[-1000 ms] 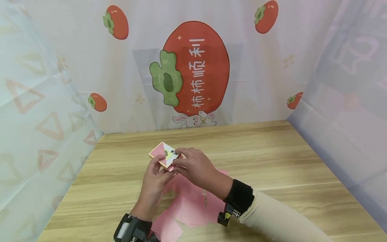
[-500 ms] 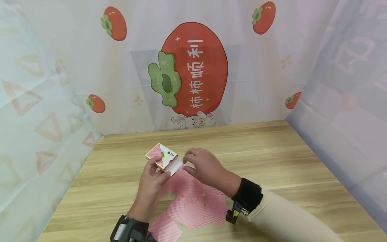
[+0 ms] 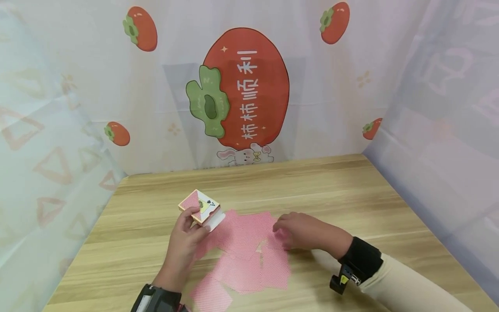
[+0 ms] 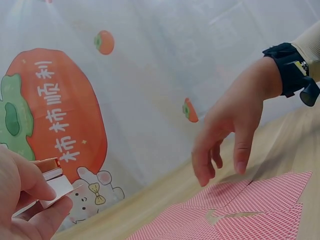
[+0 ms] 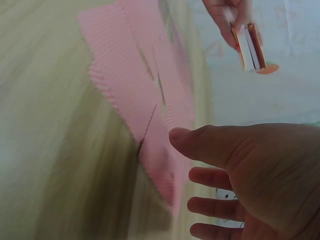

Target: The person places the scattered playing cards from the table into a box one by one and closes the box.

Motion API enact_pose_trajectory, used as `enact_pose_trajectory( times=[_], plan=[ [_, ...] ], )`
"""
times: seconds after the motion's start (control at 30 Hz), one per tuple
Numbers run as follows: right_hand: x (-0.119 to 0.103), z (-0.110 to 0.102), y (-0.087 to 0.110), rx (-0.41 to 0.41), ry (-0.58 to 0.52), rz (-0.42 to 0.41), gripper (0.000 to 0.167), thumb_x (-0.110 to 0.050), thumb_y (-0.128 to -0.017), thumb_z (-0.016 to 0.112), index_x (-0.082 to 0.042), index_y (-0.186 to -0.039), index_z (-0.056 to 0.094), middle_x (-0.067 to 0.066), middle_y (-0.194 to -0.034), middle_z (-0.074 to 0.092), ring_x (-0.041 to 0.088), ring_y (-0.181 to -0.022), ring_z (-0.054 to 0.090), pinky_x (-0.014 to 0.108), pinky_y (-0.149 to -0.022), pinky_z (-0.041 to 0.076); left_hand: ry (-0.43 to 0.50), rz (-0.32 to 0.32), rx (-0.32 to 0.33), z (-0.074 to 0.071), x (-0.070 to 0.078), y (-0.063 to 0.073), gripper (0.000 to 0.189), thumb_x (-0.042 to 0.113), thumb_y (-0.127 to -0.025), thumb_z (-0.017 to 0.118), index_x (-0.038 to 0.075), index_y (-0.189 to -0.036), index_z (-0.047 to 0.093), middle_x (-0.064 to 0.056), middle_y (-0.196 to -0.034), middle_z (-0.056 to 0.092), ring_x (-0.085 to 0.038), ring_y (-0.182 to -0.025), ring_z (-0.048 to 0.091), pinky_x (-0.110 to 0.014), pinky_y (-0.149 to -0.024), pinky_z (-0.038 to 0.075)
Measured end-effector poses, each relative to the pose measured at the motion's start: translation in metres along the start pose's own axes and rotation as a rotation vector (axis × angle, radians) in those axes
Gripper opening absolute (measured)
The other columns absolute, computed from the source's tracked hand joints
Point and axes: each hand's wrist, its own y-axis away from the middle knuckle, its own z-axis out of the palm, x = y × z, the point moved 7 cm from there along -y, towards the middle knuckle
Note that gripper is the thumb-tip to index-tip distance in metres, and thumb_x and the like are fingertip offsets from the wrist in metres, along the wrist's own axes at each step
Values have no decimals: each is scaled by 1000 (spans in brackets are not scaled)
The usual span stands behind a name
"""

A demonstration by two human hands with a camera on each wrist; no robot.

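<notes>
My left hand (image 3: 182, 242) grips a card box (image 3: 200, 206) printed with an ace of spades and red checks, raised above the table. Its end faces right, with a white flap (image 3: 215, 222) hanging out; inside the box, the right wrist view shows a white edge. Below lie several playing cards (image 3: 241, 236), pink-and-white backs up, spread and overlapping. Just over the right edge of that spread hovers my right hand (image 3: 306, 232). The thumb (image 5: 200, 142) stands apart from the loosely bent fingers (image 5: 212, 206), and nothing is between them.
The wooden table (image 3: 343, 190) runs back to a white curtain (image 3: 323, 108) printed with persimmons. Pale curtains also hang at the left and right sides. One card (image 3: 212, 294) lies nearest the front, close to the left wrist's black strap (image 3: 160, 299).
My right hand has left the box's end and moved right and down to the cards. The flap now shows uncovered. My left hand with the box has shifted slightly left and down.
</notes>
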Motion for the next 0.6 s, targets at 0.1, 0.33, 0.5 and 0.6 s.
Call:
enact_pose_trajectory(
  times=[0.1,0.33,0.5,0.6],
  plan=[
    [5,1,8,11,23,-14,32,-24,-88,79,-15,-118,71,-2,-117,67,20,-108,63,38,-94,53,-4,-5,-6,-2,-1,1,61,-19,-85,57,9,-137,39,-12,-149,37,-17,-123,53,-24,-90,54],
    [11,4,21,13,28,-3,34,-23,-85,80,-17,-118,71,-1,-120,65,22,-111,61,43,-97,52,-14,-15,-3,-6,-2,3,62,-19,-86,57,7,-139,37,-11,-151,35,-20,-127,51,-24,-92,54],
    [11,6,22,34,17,8,37,-29,-88,80,-16,-121,68,3,-126,63,26,-115,60,49,-99,50,-15,3,7,-9,-1,6,61,-19,-84,58,5,-137,39,-12,-146,39,-15,-120,55,-24,-91,54],
    [12,7,20,38,16,24,38,-29,-89,78,-16,-124,67,5,-129,61,27,-118,59,50,-102,48,-16,1,3,-10,-1,6,60,-19,-84,58,6,-136,40,-11,-145,39,-13,-119,56,-24,-90,54]
  ],
)
